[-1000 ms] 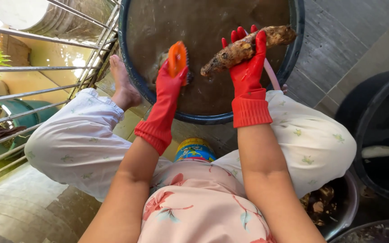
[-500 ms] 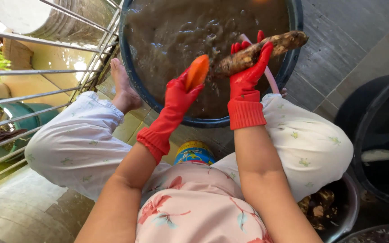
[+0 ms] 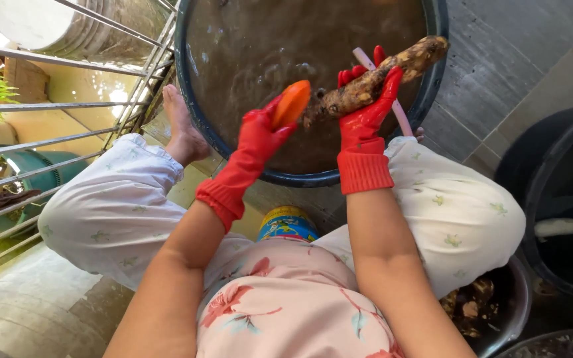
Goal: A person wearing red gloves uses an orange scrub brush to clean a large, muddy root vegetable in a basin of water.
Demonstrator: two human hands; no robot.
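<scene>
**Scrubbing a muddy root over the tub**

Far left, at nine o'clock, metal railing bars (image 3: 67, 142) run past a teal pot (image 3: 48, 176). A bare foot (image 3: 182, 132) rests beside the rim of the big dark tub (image 3: 233, 156), which is full of murky brown water.

Moving in: the left hand (image 3: 260, 136), in a red rubber glove, is closed around an orange scrubber (image 3: 291, 104), its tip pointing to one o'clock, right up against the lower end of the muddy root (image 3: 373, 78).

The right hand (image 3: 364, 109), red-gloved too, wraps tight around the middle of that root. The root hangs above the water, slanting from eight o'clock to two o'clock, its upper end over the tub's rim. A pale hose (image 3: 392, 99) runs behind the glove.

At six o'clock, a blue and yellow can (image 3: 288, 224) peeks out between the knees. Down at four o'clock, a dark bowl (image 3: 515, 305) holds more root pieces, and a black bin (image 3: 558, 199) stands at three.
</scene>
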